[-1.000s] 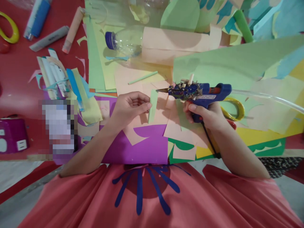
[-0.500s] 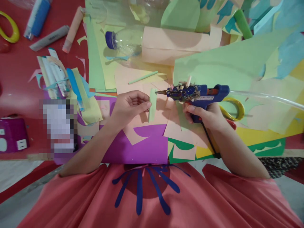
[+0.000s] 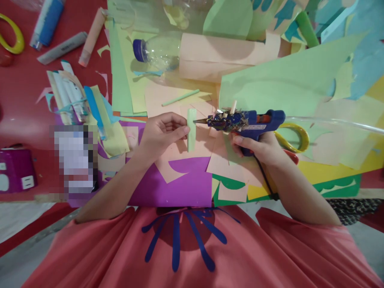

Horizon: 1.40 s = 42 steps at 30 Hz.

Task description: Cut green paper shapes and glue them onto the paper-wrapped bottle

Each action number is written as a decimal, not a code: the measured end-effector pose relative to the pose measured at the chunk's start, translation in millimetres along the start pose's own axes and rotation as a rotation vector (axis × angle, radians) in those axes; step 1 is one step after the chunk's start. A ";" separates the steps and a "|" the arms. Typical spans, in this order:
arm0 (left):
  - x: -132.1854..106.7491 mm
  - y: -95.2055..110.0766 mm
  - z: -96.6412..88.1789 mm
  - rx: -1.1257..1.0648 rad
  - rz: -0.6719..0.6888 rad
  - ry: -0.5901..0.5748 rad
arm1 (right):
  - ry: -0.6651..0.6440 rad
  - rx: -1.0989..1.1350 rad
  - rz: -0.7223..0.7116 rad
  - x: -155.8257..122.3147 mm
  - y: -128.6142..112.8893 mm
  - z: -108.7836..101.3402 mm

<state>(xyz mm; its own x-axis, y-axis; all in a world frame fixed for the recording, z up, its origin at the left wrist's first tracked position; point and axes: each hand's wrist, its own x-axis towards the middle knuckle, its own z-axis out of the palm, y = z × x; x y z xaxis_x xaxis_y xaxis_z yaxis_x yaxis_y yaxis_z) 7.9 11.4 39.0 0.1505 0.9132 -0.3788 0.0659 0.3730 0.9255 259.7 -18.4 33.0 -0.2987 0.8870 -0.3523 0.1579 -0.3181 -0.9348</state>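
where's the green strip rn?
Head view, centre: the green paper strip is pinched upright by the left hand, its upper part at the nozzle of the blue glue gun in the right hand.

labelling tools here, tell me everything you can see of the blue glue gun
The glue gun is blue plastic, its front crusted with paper scraps, a clear glue stick trailing from the back and a black cord below. Held level, metal nozzle at the green paper strip. The right hand grips its handle.
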 end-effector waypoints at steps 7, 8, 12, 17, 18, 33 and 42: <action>-0.3 1.0 -0.3 -0.029 0.024 0.026 | -0.011 -0.041 -0.008 -0.3 -2.8 1.7; -0.3 0.9 -0.3 -0.028 0.025 0.030 | -0.013 -0.046 -0.010 -0.2 -3.1 1.9; 0.5 0.0 -0.6 -0.005 0.019 0.050 | -0.043 -0.088 -0.013 0.2 -5.1 2.1; 1.6 -2.2 -1.6 0.002 0.029 0.071 | -0.047 -0.105 -0.015 0.2 -6.3 1.9; 1.8 -2.6 -1.9 -0.002 0.036 0.078 | -0.047 -0.105 -0.010 0.0 -6.4 2.0; 2.0 -6.4 -5.6 0.008 0.108 0.141 | -0.076 -0.171 -0.009 1.0 -4.5 2.2; 8.2 -8.2 -5.5 -0.093 0.181 0.175 | -0.091 -0.213 -0.005 0.9 -3.7 1.3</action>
<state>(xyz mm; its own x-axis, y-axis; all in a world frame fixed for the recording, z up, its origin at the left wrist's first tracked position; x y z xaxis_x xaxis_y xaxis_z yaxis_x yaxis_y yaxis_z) 3.2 16.7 28.4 -0.0219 0.9779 -0.2078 -0.0387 0.2068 0.9776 257.6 -16.8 36.1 -0.3820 0.8516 -0.3589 0.3486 -0.2269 -0.9094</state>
